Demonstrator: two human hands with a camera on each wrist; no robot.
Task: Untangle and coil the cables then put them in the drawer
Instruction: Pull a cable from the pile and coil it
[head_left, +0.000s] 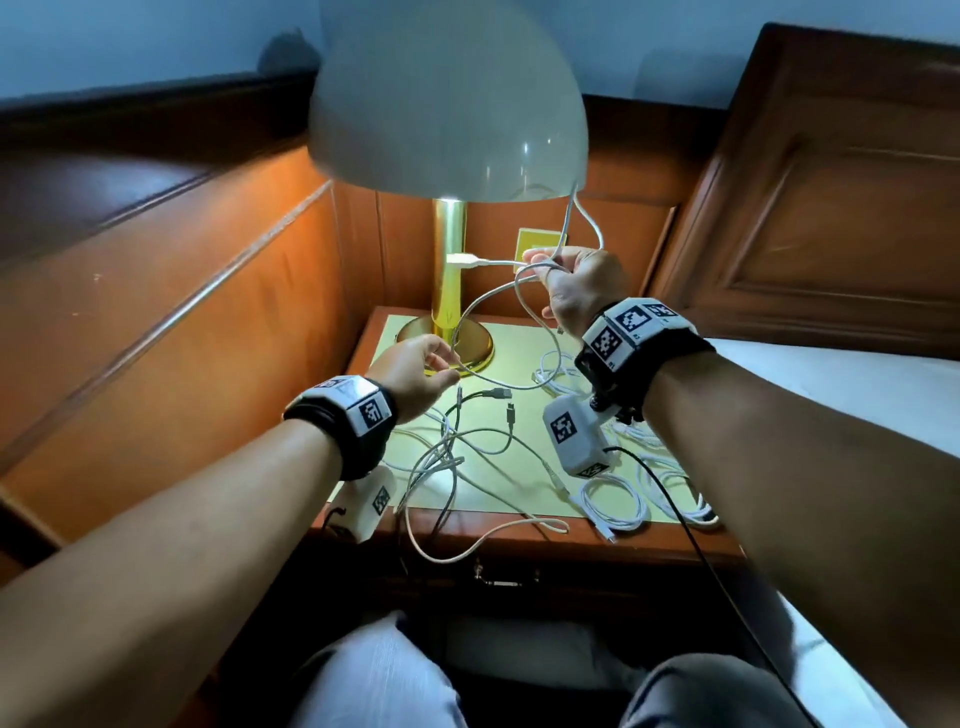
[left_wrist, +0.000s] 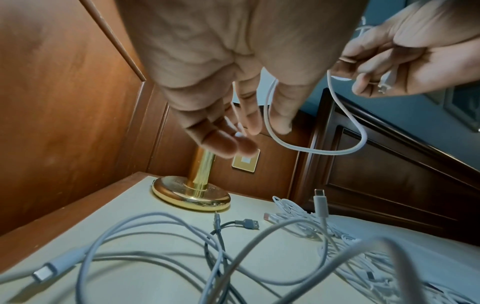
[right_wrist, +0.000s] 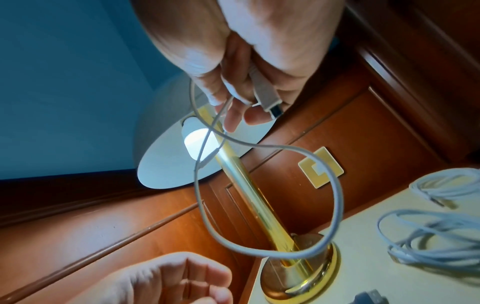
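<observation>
My right hand (head_left: 558, 270) is raised in front of the lamp and grips gathered loops of a white cable (head_left: 485, 299); in the right wrist view the cable's USB plug (right_wrist: 270, 102) sticks out below its fingers (right_wrist: 233, 115). Another plug (head_left: 462, 261) of that cable points left at the lamp stem. The cable hangs in a loop (right_wrist: 335, 185) down to my left hand (head_left: 447, 364), which pinches it lightly between thumb and fingers (left_wrist: 228, 142) above the lamp base. A tangle of grey and white cables (head_left: 447, 457) lies on the nightstand top (head_left: 519, 338). The drawer (head_left: 498, 577) below is closed.
A brass lamp (head_left: 449, 291) with a white shade (head_left: 447, 104) stands at the back of the nightstand. Coiled white cables (head_left: 615, 506) lie along its right side and near the base (head_left: 553, 366). Wood panelling lies left, a bed (head_left: 883, 395) right. My knees sit below.
</observation>
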